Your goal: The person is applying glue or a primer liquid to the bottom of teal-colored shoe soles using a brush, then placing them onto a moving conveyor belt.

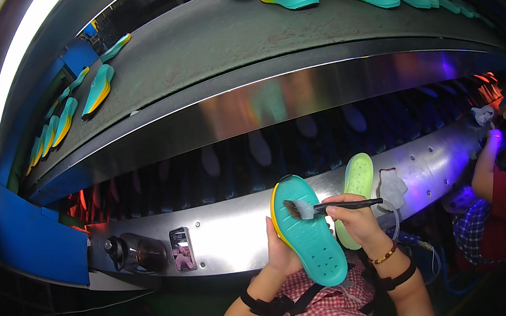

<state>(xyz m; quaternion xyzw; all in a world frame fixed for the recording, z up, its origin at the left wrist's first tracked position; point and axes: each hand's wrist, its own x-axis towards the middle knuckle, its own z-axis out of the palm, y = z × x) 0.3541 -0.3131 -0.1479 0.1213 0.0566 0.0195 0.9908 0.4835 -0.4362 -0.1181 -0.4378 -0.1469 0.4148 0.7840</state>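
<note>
Teal sole [306, 234] in L hand [280, 251]

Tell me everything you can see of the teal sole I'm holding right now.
The teal shoe sole is a flat, foam-like piece with a yellow rim along its left edge and small perforations near the heel. It is held upright, toe up, tilted slightly left, in front of the metal ledge. The left hand grips its left edge; the right hand presses a brush on its upper part. A pale green sole sits behind it.
</note>
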